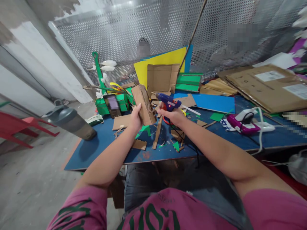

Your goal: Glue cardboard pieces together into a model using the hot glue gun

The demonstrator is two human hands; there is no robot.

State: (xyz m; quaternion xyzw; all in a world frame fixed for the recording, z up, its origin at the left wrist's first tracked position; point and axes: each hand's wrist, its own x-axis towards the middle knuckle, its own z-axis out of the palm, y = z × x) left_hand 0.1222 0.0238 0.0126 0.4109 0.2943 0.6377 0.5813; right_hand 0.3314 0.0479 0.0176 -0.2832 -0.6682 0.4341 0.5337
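Observation:
My left hand [136,118] grips a folded brown cardboard piece [144,105] by its lower left side and holds it tilted above the table. Its right edge looks rough and glossy. In my right hand [173,115] is a blue glue gun [169,103], with a small red light on its body and a white glue stick [190,110] poking out of the back. The gun's nozzle points left toward the upper right edge of the cardboard; whether the two touch I cannot tell. Cardboard strips [157,132] and green scraps [176,146] lie beneath my hands.
A grey bottle [72,123] stands at the table's left end. At the right sits a purple power strip [244,124] with plugs and cables. An open cardboard box [160,78] and yellow board [141,72] stand behind my hands. Flattened cardboard [261,84] lies back right.

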